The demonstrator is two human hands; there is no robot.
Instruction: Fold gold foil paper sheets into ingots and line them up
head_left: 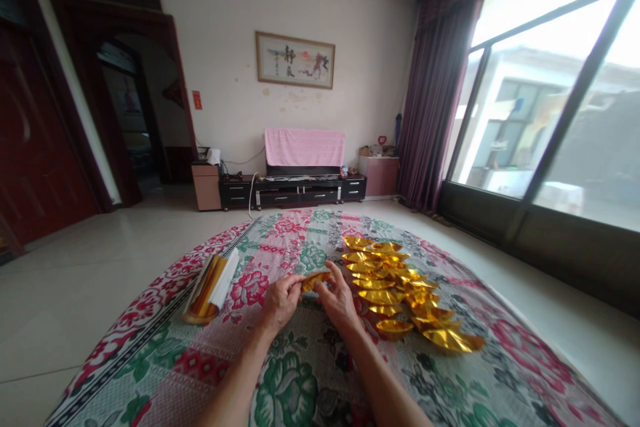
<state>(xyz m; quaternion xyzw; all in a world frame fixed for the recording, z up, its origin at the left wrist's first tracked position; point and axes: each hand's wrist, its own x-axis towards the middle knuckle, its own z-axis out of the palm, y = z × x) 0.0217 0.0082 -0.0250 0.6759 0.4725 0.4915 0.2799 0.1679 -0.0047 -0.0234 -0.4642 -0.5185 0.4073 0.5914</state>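
Observation:
Between my two hands, a piece of folded gold foil paper (313, 279) is held just above the patterned cloth (287, 380). My left hand (281, 303) pinches its left end between thumb and fingers. At the other end, my right hand (338, 295) has its thumb against the near side and its fingers over the far side. Several finished boat-shaped gold paper ingots (377, 297) stand in rows to the right of my right hand. Off to the left lies a curled stack of gold and white paper sheets (210, 288).
The flowered cloth covers a round surface. Beyond it, a low black TV cabinet (310, 195) stands by the wall with a pink cloth (305, 147) over the screen. A purple curtain (430, 93) and large windows are at right, dark red doors (40, 127) at left.

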